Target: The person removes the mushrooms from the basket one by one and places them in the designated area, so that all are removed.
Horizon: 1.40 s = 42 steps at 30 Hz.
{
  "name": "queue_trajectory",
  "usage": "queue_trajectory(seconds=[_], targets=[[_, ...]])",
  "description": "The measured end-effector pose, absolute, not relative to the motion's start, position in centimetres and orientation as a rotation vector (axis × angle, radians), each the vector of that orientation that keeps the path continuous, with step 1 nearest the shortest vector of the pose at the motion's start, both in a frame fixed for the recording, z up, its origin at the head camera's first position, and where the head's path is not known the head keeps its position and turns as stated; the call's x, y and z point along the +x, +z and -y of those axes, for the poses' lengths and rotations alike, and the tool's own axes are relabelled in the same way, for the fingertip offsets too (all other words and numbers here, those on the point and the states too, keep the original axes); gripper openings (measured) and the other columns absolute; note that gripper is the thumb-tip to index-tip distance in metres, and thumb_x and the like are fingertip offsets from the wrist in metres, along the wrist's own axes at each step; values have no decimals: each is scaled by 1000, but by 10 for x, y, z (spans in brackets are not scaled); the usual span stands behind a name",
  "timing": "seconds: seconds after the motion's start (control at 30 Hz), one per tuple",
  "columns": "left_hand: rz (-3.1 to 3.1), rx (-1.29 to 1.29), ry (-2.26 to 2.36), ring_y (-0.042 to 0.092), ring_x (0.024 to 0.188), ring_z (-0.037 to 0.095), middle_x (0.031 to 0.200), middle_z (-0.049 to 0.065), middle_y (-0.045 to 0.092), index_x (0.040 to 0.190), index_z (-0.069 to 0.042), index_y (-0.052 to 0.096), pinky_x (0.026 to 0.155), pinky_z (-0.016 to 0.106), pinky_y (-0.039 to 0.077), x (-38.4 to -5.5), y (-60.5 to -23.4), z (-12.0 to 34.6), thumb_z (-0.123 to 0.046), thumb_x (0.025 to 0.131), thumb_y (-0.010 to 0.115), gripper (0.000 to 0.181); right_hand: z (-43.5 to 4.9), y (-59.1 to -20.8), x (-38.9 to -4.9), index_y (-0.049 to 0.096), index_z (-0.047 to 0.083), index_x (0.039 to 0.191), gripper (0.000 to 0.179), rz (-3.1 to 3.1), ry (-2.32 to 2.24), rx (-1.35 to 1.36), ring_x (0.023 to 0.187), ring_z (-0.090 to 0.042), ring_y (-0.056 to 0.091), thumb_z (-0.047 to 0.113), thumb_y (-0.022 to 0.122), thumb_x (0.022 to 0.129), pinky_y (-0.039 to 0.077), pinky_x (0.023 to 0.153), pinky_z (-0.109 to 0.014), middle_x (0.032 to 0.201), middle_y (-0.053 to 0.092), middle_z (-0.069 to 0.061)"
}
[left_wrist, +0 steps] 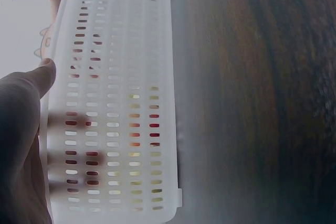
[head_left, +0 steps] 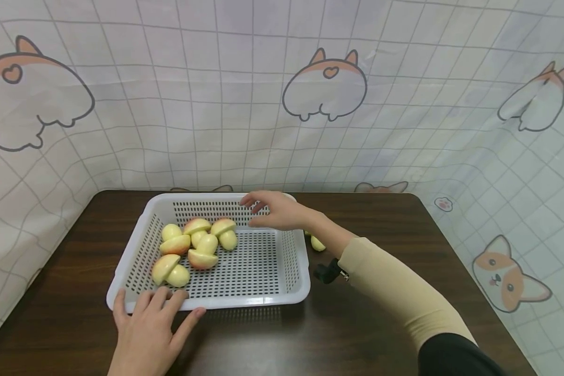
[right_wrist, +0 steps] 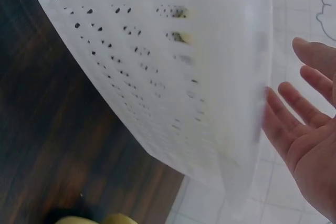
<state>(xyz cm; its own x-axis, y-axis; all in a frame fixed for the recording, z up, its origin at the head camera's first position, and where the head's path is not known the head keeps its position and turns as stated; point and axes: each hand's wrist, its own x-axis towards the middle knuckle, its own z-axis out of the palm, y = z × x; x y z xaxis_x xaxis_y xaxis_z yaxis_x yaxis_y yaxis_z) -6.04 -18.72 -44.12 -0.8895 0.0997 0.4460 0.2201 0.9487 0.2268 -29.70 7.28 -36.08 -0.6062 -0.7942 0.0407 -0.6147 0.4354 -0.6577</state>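
Note:
A white perforated plastic basket (head_left: 258, 300) sits on the table. In its left part lie several pale yellow, mushroom-shaped pieces (head_left: 203, 259) with red-tinged caps. My left hand (head_left: 148, 318) grips the near rim at the left; its fingers reach over the edge. In the left wrist view, dark finger shapes show through the basket wall (left_wrist: 113, 129) and the thumb (left_wrist: 44, 77) lies at the rim. Above the basket's back right part, my right hand (head_left: 277, 211) holds nothing, its fingers loosely spread. The right wrist view shows this palm (right_wrist: 315, 156) near the basket's rim (right_wrist: 265, 51).
Beside the basket's right wall, partly behind the right forearm, a yellow piece (head_left: 317, 244) lies on the dark wooden table (head_left: 357, 324). A small black device (head_left: 328, 272) is strapped to the right wrist. Behind the table hangs a white gridded cloth (head_left: 244, 136) with cartoon dogs.

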Motion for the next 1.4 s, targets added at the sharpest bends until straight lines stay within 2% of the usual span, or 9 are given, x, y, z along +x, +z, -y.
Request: queue_trajectory(seconds=[0.2, 0.47, 0.67, 0.9, 1.03, 1.17, 1.4], targets=[[2689, -226, -367, 55, 101, 36, 98, 7, 60, 109, -16, 71, 104, 81, 7, -61, -440, 187, -61, 93, 66, 48, -63, -371, -298, 51, 2, 144, 54, -2397, -884, -1234, 129, -33, 57, 18, 73, 97, 48, 103, -44, 147, 54, -14], [2659, -234, -375, 54, 99, 36, 97, 6, 59, 107, -16, 70, 104, 81, 9, -61, -442, 187, -61, 93, 65, 48, -60, -378, -297, 50, 4, 147, 57, -2340, -808, -1250, 131, -34, 54, 19, 73, 97, 45, 105, -48, 149, 51, -11], [2647, -237, -379, 54, 99, 36, 97, 7, 60, 108, -16, 70, 104, 80, 10, -61, -442, 188, -61, 93, 65, 47, -61, -359, -296, 47, 6, 149, 59, -2355, -720, -1264, 129, -27, 56, 22, 73, 98, 46, 104, -42, 150, 51, -8], [2667, -230, -371, 54, 98, 36, 96, 6, 59, 105, -16, 70, 104, 81, 9, -61, -443, 187, -62, 92, 66, 48, -58, -338, -294, 51, 9, 146, 52, -2350, -666, -1300, 126, -27, 58, 20, 71, 99, 48, 102, -42, 146, 53, -9], [2666, -231, -377, 54, 98, 36, 95, 6, 59, 104, -16, 70, 103, 82, 9, -61, -443, 187, -61, 92, 66, 47, -53, -329, -294, 53, 9, 144, 50, -2340, -646, -1337, 124, -24, 60, 19, 71, 99, 48, 100, -36, 145, 55, -6], [2663, -232, -377, 54, 99, 37, 96, 6, 59, 105, -16, 70, 103, 82, 9, -61, -443, 187, -61, 92, 66, 47, -45, -327, -295, 54, 8, 143, 49, -2338, -664, -1344, 124, -24, 60, 19, 71, 99, 49, 98, -32, 143, 56, -4], [2661, -236, -374, 54, 99, 37, 96, 7, 60, 106, -16, 70, 103, 82, 9, -61, -443, 187, -61, 93, 66, 48, -31, -334, -301, 55, 9, 142, 48, -2323, -737, -1309, 125, -28, 59, 21, 70, 99, 50, 96, -31, 142, 57, -4]])
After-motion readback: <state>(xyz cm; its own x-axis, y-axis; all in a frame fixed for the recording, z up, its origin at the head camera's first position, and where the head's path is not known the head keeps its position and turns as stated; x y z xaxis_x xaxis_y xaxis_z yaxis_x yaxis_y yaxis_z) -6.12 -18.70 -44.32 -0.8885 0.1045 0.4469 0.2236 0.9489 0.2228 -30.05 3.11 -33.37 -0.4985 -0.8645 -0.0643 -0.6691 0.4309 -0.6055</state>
